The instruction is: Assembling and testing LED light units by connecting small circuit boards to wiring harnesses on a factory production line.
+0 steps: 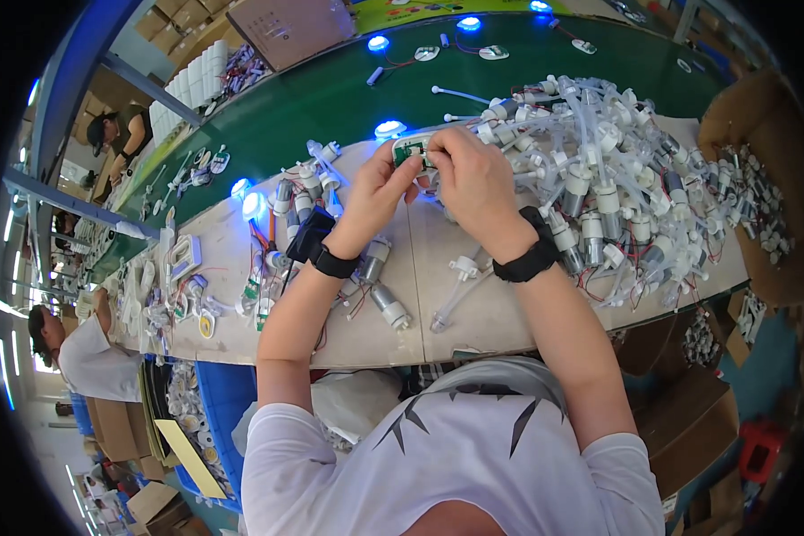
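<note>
Pinching the board (pixel 406 152), left hand (pixel 372 196) and right hand (pixel 475 174) have fingers closed on it; it's likely light, stiff, fragile, best held by its edges.

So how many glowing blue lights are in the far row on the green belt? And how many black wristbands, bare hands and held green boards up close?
Glowing blue lights: 3
Black wristbands: 2
Bare hands: 2
Held green board: 1
Total: 8

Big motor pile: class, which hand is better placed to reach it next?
Likely the right hand: it is nearer the motor pile than the left hand, though both are at the circuit board.
</note>
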`<state>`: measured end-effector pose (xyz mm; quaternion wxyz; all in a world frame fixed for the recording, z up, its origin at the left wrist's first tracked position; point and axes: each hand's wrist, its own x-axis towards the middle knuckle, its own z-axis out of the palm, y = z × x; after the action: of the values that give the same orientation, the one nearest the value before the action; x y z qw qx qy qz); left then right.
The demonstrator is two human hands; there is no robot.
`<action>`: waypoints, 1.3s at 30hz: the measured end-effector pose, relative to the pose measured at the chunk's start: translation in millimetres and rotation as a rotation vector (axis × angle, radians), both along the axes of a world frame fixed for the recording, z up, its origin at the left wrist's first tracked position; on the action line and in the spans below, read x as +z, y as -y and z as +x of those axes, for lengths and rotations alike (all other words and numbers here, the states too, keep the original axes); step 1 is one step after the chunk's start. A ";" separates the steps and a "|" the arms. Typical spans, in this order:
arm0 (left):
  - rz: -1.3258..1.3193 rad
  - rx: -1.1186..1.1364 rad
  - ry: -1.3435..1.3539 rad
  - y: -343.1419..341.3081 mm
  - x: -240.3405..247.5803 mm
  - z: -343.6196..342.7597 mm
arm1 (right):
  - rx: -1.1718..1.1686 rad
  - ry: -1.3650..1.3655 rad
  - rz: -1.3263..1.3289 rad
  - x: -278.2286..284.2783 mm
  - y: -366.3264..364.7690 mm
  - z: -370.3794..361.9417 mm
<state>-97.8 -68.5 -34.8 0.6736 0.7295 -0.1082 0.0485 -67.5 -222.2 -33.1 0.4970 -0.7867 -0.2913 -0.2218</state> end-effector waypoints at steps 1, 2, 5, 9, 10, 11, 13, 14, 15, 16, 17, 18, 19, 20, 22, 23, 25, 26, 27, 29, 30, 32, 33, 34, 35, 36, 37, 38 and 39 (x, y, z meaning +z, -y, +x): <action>-0.008 -0.028 -0.050 -1.6 0.9 -0.7 | -0.030 0.057 -0.040 -0.4 0.5 -0.1; -0.017 -0.057 -0.100 -2.4 1.2 -1.1 | -0.060 0.114 -0.081 -0.7 0.9 -0.3; -0.042 0.006 -0.121 1.0 -3.1 -2.0 | -0.061 0.131 -0.093 -0.9 0.6 -0.9; -0.025 -0.002 -0.066 3.0 -2.7 -2.3 | -0.064 0.141 -0.045 -2.4 -0.4 -0.3; -0.003 0.011 -0.057 2.9 -5.1 -1.9 | -0.056 0.131 -0.052 -2.5 -0.7 -0.7; 0.020 0.024 -0.048 2.4 -7.6 -1.3 | -0.049 0.121 -0.058 -2.3 -0.9 -1.1; 0.009 0.019 -0.021 0.3 -13.4 0.5 | -0.063 0.140 -0.062 -1.8 -1.4 -2.7; -0.002 0.013 0.003 -0.2 -15.0 1.2 | -0.078 0.158 -0.067 -1.7 -1.7 -3.0; -0.001 0.014 0.004 1.1 -16.0 1.3 | -0.077 0.159 -0.066 -2.5 -2.7 -2.3; 0.031 0.074 0.036 4.6 -17.4 0.8 | -0.086 0.185 -0.069 -4.7 -3.9 -1.3; 0.063 0.135 0.068 7.6 -18.8 0.7 | -0.093 0.211 -0.073 -5.9 -4.8 -0.9; 0.063 0.136 0.067 9.5 -20.6 1.1 | -0.093 0.211 -0.072 -5.8 -5.4 -1.5; 0.088 0.162 0.117 10.8 -23.3 1.8 | -0.100 0.221 -0.065 -5.9 -6.1 -2.2; 0.114 0.188 0.167 11.1 -24.8 1.9 | -0.108 0.231 -0.058 -6.0 -6.7 -2.9; 0.133 0.197 0.173 10.5 -24.4 1.6 | -0.115 0.231 -0.064 -5.0 -7.5 -3.9; 0.152 0.205 0.181 10.4 -23.7 1.5 | -0.124 0.232 -0.069 -4.6 -7.8 -4.5; 0.252 0.244 0.238 12.8 -21.9 -0.8 | -0.129 0.207 -0.063 -5.2 -9.9 -7.2; 0.353 0.280 0.294 14.1 -20.6 -2.1 | -0.136 0.181 -0.056 -5.9 -10.5 -7.8; 0.352 0.280 0.293 14.8 -17.9 -3.4 | -0.136 0.180 -0.057 -7.0 -10.6 -7.4; 0.404 0.217 0.298 14.9 -12.3 -6.3 | -0.136 0.175 -0.037 -9.4 -10.9 -6.8; 0.404 0.217 0.297 14.1 -12.7 -6.7 | -0.136 0.174 -0.038 -10.8 -11.1 -6.6; 0.375 0.144 0.234 12.4 -13.4 -8.1 | -0.149 0.167 -0.028 -12.1 -11.4 -7.3; 0.374 0.145 0.234 12.1 -11.9 -9.2 | -0.148 0.167 -0.029 -11.8 -12.3 -8.8; 0.384 0.130 0.237 12.5 -9.3 -9.4 | -0.156 0.188 -0.019 -11.1 -13.5 -10.0; 0.394 0.115 0.240 13.1 -7.9 -9.5 | -0.163 0.208 -0.010 -10.7 -13.8 -10.7; 0.393 0.116 0.240 13.6 -8.6 -9.1 | -0.163 0.209 -0.012 -12.1 -13.7 -9.8; 0.375 0.119 0.258 13.9 -9.1 -8.7 | -0.166 0.208 -0.006 -13.6 -14.2 -8.3; 0.358 0.122 0.276 14.2 -9.6 -8.1 | -0.169 0.208 -0.001 -13.8 -13.9 -7.5; 0.358 0.121 0.277 14.1 -9.8 -7.3 | -0.170 0.209 0.000 -12.8 -12.2 -7.5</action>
<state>-105.1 -82.6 -44.5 0.5080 0.8289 -0.1627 0.1685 -75.0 -210.0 -45.9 0.4433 -0.7812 -0.2737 -0.3438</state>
